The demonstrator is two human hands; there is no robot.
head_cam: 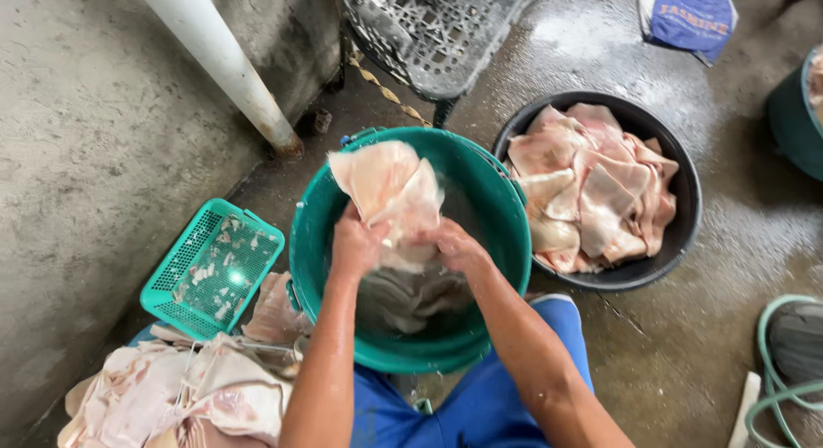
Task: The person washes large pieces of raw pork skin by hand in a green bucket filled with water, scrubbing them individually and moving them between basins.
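My left hand [356, 242] and right hand [454, 245] hold one pale skin piece [390, 191] over the green tub [497, 234]. The black bowl [686, 208] at 3 o'clock is full; a pile [171, 388] at 8 o'clock looks left to wash.

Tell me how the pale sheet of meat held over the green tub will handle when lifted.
Probably floppy: the meat sheet folds and droops over both hands. Likely slippery, since it looks wet above the green tub of water. Two hands suggest some weight, though that is uncertain.

Blue printed sack [688, 17], top right
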